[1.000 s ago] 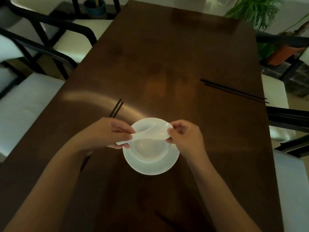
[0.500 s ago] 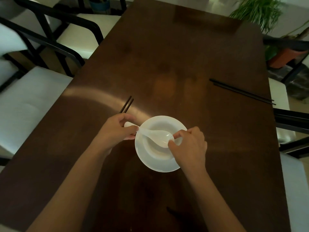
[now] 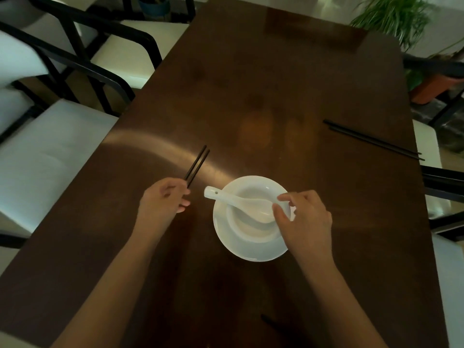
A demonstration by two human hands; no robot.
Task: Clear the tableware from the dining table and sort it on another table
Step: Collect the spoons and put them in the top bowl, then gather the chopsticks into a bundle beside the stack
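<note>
A white bowl (image 3: 253, 231) stands on a white plate (image 3: 234, 247) at the near middle of the dark wooden dining table (image 3: 251, 71). A white ceramic spoon (image 3: 226, 197) lies in the bowl, its handle sticking out over the left rim. My right hand (image 3: 303, 222) pinches the spoon's scoop end with thumb and forefinger. My left hand (image 3: 163, 198) is left of the plate, fingers loosely curled and apart, at the near end of a black pair of chopsticks (image 3: 198, 163) lying flat on the table.
A second pair of black chopsticks (image 3: 371, 140) lies near the table's right edge. White-cushioned chairs with black frames (image 3: 50, 151) line the left side, and more stand on the right. A potted plant (image 3: 391, 18) and an orange pot (image 3: 431, 86) are at the far right.
The spoon was lowered from above the bowl and now rests in it. My left hand let go of the spoon handle and moved left to the chopsticks.
</note>
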